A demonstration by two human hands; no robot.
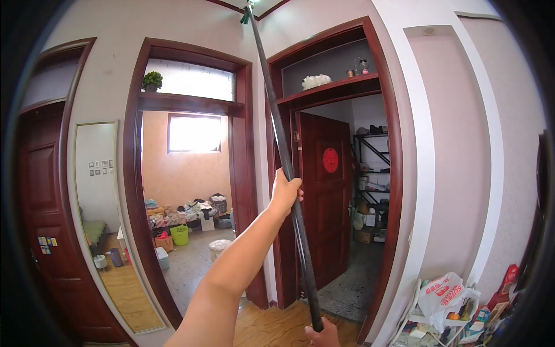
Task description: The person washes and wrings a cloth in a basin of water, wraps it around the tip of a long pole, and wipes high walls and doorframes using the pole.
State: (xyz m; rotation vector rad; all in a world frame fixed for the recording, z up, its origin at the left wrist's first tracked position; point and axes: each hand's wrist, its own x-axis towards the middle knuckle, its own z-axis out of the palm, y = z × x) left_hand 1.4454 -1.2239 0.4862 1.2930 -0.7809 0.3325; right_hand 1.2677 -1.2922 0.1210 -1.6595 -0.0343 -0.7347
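A long dark pole (281, 130) runs from the bottom centre up to the ceiling corner. Its far end carries a green and white head (247, 13), close to the dark ceiling trim. Around the pole's middle, my left hand (286, 188) is wrapped, with the arm stretched up and forward. Lower down, at the bottom edge of the view, my right hand (324, 335) grips the pole near its lower end; part of this hand is cut off by the frame.
An open red-brown door (325, 196) stands behind the pole. Left are another doorway and a tall mirror (113, 231). A shelf above the door holds a white ornament (316, 81). Cluttered items and a plastic bag (444, 298) lie at lower right.
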